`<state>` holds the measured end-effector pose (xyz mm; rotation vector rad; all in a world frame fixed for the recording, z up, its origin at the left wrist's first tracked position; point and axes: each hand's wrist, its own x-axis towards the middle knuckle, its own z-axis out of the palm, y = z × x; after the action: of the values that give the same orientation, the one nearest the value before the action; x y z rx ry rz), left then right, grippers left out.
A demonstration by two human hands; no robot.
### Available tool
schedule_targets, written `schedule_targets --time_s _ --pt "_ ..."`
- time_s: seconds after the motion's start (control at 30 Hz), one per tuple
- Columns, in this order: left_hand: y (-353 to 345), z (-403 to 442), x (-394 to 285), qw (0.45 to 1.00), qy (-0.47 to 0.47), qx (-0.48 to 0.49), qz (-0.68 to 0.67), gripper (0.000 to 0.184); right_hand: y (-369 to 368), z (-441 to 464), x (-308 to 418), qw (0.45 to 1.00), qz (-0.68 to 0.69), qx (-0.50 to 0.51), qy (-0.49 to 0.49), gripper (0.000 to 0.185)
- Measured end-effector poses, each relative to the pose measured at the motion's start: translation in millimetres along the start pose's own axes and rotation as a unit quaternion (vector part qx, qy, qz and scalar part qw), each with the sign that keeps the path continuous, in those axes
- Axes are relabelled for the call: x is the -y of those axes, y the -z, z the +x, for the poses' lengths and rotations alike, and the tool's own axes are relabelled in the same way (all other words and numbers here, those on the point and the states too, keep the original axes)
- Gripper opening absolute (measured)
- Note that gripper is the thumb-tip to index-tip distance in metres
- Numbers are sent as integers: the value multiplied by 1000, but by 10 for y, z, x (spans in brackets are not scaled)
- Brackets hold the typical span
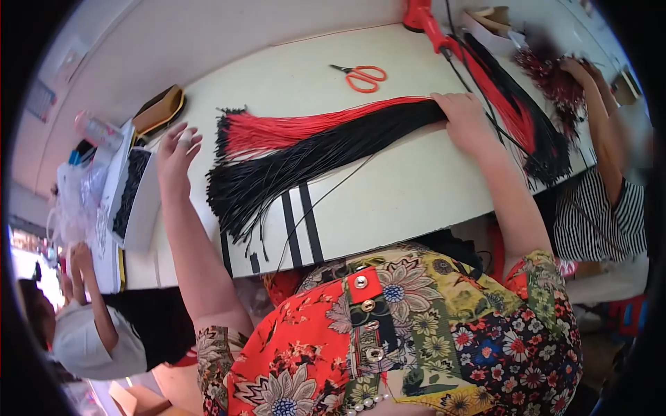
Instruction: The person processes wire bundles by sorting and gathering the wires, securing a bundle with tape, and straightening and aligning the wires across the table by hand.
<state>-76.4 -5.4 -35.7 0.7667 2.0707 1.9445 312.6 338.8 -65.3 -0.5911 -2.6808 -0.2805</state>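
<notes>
On the counter: cord bundle, red strands at the back, black strands in front.
Right hand: grip closed on the bundle's narrow, gathered end.
Left hand: grip loosely spread, left of the bundle's fanned end.
Scissors: orange-handled, behind the bundle.
Second bundle: red and black, right of the cord bundle.

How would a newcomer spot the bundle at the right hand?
On the white table, look to the middle. A long bundle of red and black cords stretches across it, narrow end at the right hand. Unlike the similar bundle farther right, it lies crosswise and fans out toward the left hand.
</notes>
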Motion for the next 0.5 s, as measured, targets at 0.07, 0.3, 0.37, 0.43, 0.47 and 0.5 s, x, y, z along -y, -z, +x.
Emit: schedule_targets --time_s 0.07,0.3,0.37,0.43,0.47,0.5 --pt "-149 -71 -159 999 -15 17 40 37 2 7 19 999 -6 -32 10 46" --pt "-675 -336 -500 913 -52 275 298 31 -73 46 87 998 0 -60 -13 35" --pt "-829 -454 -494 890 -123 268 348 34 -184 71 223 998 -12 -36 -46 31" --pt "-1072 -579 -560 852 -210 288 385 45 -225 83 212 997 -7 -20 -69 36" --pt "-1213 -667 -621 844 -204 310 388 56 -228 101 230 998 7 -24 -65 31" --pt "-1355 -735 -678 834 -203 328 394 60 -243 121 230 997 19 -29 -67 26"
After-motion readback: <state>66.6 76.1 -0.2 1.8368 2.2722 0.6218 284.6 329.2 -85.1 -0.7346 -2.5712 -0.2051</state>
